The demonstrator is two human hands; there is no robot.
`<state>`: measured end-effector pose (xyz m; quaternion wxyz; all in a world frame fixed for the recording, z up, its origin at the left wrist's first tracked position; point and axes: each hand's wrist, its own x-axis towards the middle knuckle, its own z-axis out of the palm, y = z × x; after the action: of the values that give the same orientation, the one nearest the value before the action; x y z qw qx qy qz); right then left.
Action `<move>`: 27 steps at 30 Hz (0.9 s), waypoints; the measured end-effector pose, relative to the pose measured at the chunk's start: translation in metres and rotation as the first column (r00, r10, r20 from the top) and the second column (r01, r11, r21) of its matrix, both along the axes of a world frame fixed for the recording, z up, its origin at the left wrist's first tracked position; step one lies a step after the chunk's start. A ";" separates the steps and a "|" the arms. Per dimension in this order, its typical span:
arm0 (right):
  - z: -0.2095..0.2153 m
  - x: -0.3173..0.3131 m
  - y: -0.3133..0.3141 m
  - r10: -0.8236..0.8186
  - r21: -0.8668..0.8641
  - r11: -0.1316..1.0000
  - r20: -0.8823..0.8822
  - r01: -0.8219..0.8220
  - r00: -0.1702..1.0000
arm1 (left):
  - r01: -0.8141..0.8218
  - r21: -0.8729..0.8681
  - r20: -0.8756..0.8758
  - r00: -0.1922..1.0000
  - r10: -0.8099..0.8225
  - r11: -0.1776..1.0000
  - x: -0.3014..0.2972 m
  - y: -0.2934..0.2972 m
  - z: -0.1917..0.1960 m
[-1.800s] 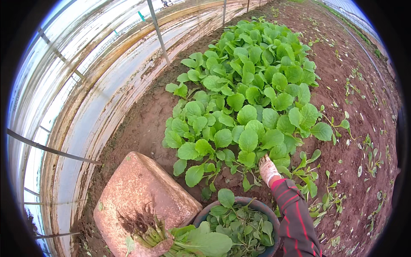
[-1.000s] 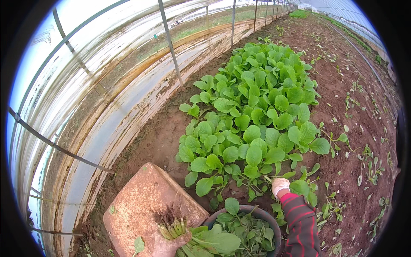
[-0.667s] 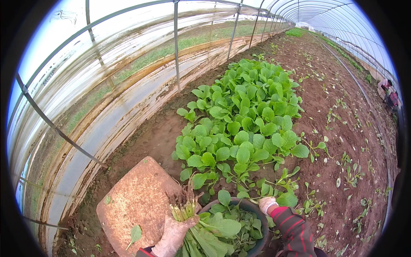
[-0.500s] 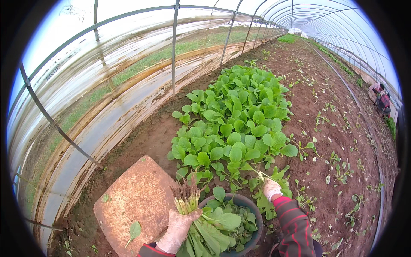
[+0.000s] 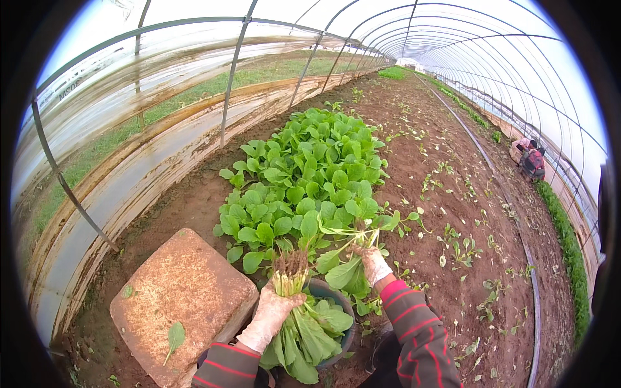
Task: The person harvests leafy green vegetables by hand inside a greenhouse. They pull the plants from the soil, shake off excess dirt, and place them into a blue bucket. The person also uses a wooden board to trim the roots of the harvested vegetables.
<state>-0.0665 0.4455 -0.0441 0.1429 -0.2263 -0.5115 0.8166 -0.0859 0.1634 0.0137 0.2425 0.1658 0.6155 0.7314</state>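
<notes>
A plastic-walled tunnel greenhouse (image 5: 119,187): metal ribs (image 5: 235,71) rise at eleven o'clock, leafy greens (image 5: 310,167) grow from brown soil (image 5: 414,174) at twelve.

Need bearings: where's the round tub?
Head view, lower centre: the tub, partly hidden by the leafy bundle in the left hand, right of the brown block.

One gloved left hand (image 5: 274,314) and one gloved right hand (image 5: 371,262) are being counted, two in all. One large bundle of greens (image 5: 309,341) and one smaller bunch (image 5: 347,274) are being held, one in each. Two loose leaves (image 5: 175,337) are being borne by one brown block (image 5: 187,281). One round tub (image 5: 350,315) and one standing patch of plants (image 5: 310,169) are being seen, the patch being too crowded to be counted.
</notes>
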 end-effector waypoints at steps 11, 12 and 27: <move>0.011 0.023 -0.017 0.149 -0.025 0.985 -0.357 -0.169 0.922 | 0.196 -0.100 0.061 0.980 -0.191 0.975 0.019 0.029 0.010; 0.004 0.020 -0.018 0.154 0.073 0.988 -0.360 -0.137 0.920 | 0.184 -0.133 0.048 0.983 -0.179 0.974 0.017 0.028 0.007; -0.006 0.015 -0.006 0.241 0.344 0.929 -0.277 -0.138 0.930 | 0.212 -0.227 0.028 0.977 -0.211 0.951 0.016 0.032 0.006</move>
<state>-0.0511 0.4394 -0.0504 0.1767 -0.0162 -0.6267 0.7588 -0.0702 0.1950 0.0195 0.3378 0.2006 0.6737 0.6258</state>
